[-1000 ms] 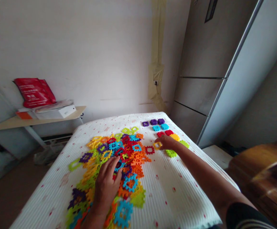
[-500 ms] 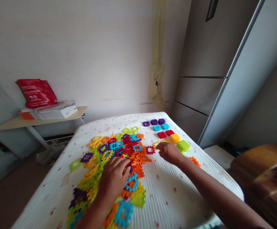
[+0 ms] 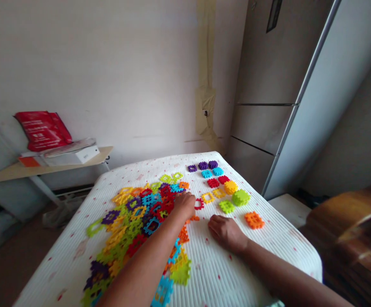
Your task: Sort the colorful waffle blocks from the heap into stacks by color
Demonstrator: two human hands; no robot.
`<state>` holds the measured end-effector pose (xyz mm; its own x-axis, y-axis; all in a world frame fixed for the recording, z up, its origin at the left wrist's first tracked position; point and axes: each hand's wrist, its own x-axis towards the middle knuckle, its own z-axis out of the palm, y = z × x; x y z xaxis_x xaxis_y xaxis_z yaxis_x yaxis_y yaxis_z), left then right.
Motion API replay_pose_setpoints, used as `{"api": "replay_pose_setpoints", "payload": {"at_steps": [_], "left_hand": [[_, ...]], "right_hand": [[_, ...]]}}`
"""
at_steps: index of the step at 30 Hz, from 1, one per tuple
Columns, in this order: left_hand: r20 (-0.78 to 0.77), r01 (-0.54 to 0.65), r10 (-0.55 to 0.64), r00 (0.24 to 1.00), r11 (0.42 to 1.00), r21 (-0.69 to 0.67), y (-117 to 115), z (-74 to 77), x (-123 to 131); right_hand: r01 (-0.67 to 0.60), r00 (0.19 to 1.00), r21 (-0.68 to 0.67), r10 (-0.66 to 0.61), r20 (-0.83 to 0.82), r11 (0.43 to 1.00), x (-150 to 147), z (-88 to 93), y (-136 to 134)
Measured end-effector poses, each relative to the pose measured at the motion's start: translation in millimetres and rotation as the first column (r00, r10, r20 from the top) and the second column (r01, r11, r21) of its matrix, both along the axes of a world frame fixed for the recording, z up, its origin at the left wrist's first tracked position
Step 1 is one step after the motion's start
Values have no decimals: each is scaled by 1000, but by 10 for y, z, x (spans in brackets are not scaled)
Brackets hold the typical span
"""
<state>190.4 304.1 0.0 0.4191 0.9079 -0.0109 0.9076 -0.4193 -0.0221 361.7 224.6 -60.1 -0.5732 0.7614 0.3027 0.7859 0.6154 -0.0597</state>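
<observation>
My left hand [image 3: 184, 204] reaches over the right edge of a pile of colourful notched plastic tiles [image 3: 121, 232]. Its fingers are bent down among them beside a red square frame tile [image 3: 199, 204]; what they hold, if anything, is hidden. My right hand [image 3: 227, 232] is low over the table, right of the pile, with curled fingers and no tile showing in it. Beyond it lie two yellow frame tiles [image 3: 208, 197] and a green tile [image 3: 226, 207]. An orange tile stack [image 3: 254, 220] is to its right.
Sorted stacks run along the right side of the quilted table cover [image 3: 211, 277]: green [image 3: 241, 197], yellow [image 3: 230, 187], red [image 3: 213, 183], blue [image 3: 206, 173] and purple [image 3: 203, 165]. A tall fridge [image 3: 262, 128] stands behind right. A side table [image 3: 0, 172] is at left.
My left hand has moved forward and right across the pile. My right hand has drawn back toward me from the yellow frame tiles, which now lie uncovered. The camera view has shifted slightly.
</observation>
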Motion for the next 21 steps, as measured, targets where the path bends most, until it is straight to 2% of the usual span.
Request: {"api": "replay_pose_setpoints", "payload": {"at_steps": [5, 9, 16, 21], "left_hand": [[-64, -52, 48, 997, 996, -69, 148, -54, 42], [-75, -62, 56, 996, 995, -72, 142, -45, 53], [14, -66, 65, 998, 996, 55, -33, -17, -11], [75, -77, 68, 995, 989, 127, -280, 90, -230]], "right_hand": [[-6, 1000, -11, 5, -13, 1000, -13, 5, -1], [3, 1000, -18, -3, -10, 1000, -22, 33, -2], [9, 1000, -31, -9, -13, 999, -31, 50, -12], [12, 998, -53, -15, -59, 999, -8, 32, -5]]}}
